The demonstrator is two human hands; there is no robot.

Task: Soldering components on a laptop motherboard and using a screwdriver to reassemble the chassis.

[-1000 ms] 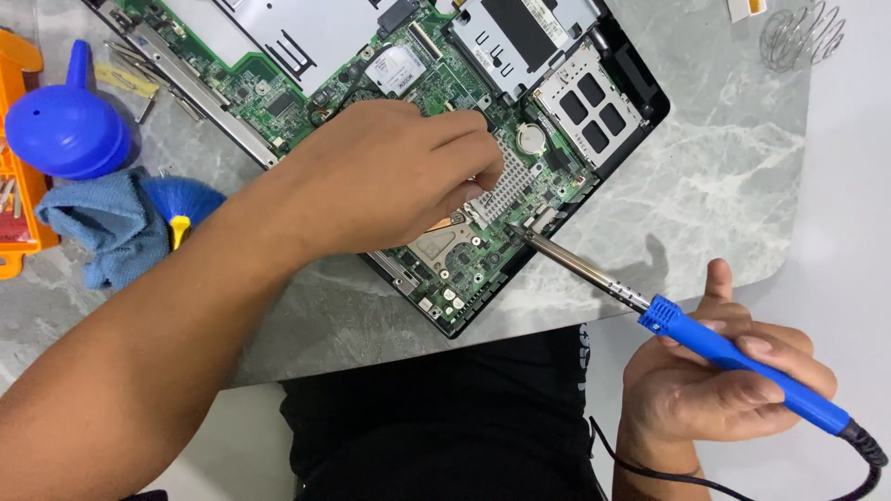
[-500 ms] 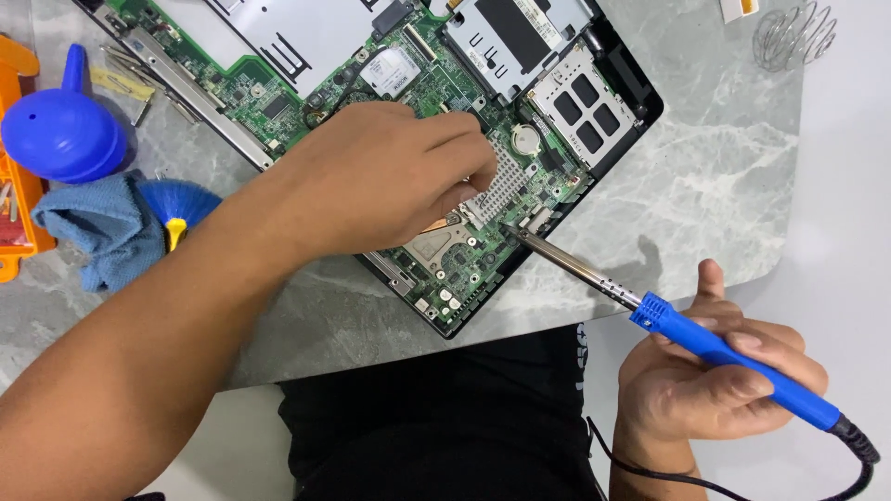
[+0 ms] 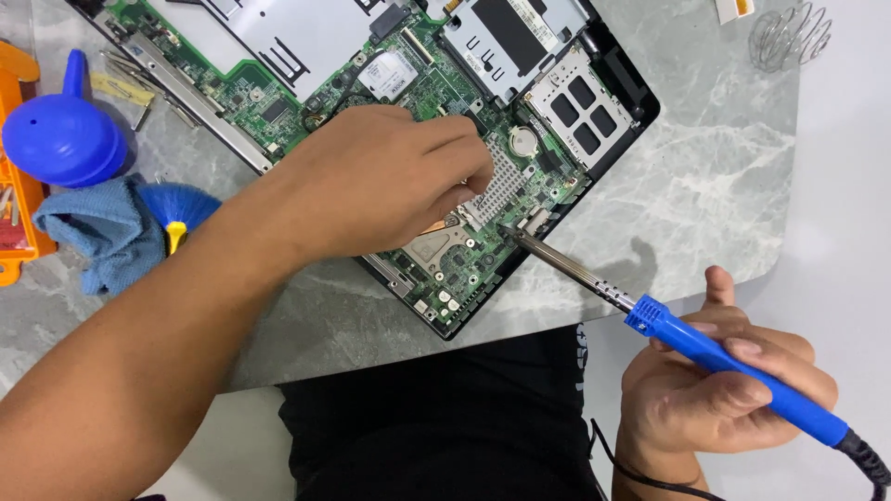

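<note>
The left hand (image 3: pixel 380 181) hides part of the board (image 3: pixel 436 121), and its fingertips' grip cannot be told. The top edge crops the board; the left edge crops the orange case (image 3: pixel 17 167). The iron's (image 3: pixel 705 348) cord runs off bottom right.

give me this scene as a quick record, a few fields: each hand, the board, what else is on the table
left hand: left hand rests on the circuit board, fingertips at its metal grid part
right hand: right hand grips the blue soldering iron
iron tip: at the board's near edge
surface: grey marble table
left side: blue blower bulb, blue cloth, blue brush
far right: wire coil stand
</note>
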